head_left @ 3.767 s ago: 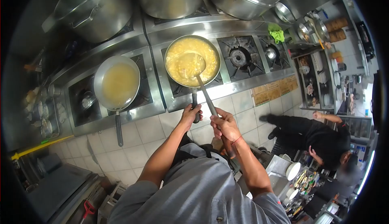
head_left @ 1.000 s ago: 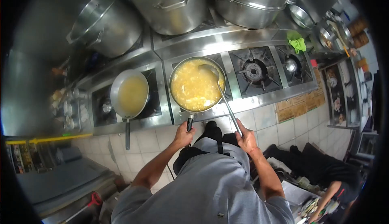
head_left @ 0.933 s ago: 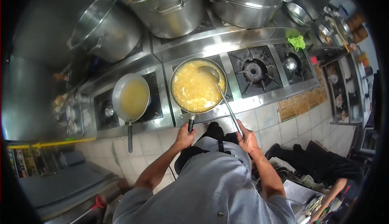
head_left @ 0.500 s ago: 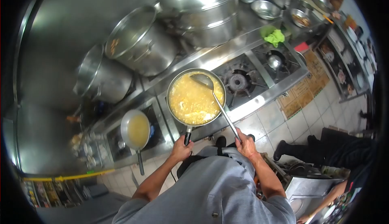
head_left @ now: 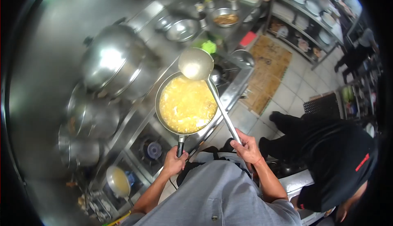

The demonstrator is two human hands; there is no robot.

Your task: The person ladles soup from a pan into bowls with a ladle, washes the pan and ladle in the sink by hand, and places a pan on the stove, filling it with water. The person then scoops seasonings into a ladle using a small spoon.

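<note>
My left hand (head_left: 175,160) is closed around the black handle of a frying pan (head_left: 156,105). Bubbly yellow, soupy food (head_left: 186,105) fills the pan, which is held over the stove's front edge. A long metal ladle (head_left: 195,64) is gripped near its handle end by my right hand (head_left: 246,147). Its large round bowl is raised over the pan's far rim and covers part of it. Whether the ladle touches the pan I cannot tell.
Below the pan to the left is a gas burner (head_left: 153,148). A second pan with yellowish liquid (head_left: 120,182) sits at lower left. Large steel pots (head_left: 123,62) line the left. To the right, a person in black (head_left: 335,160) bends close by. Cardboard (head_left: 266,68) covers the floor.
The ladle bowl has come up out of the yellow food to above the far rim. My view has turned right, with the pan carried along the stove. The person in black appears closer.
</note>
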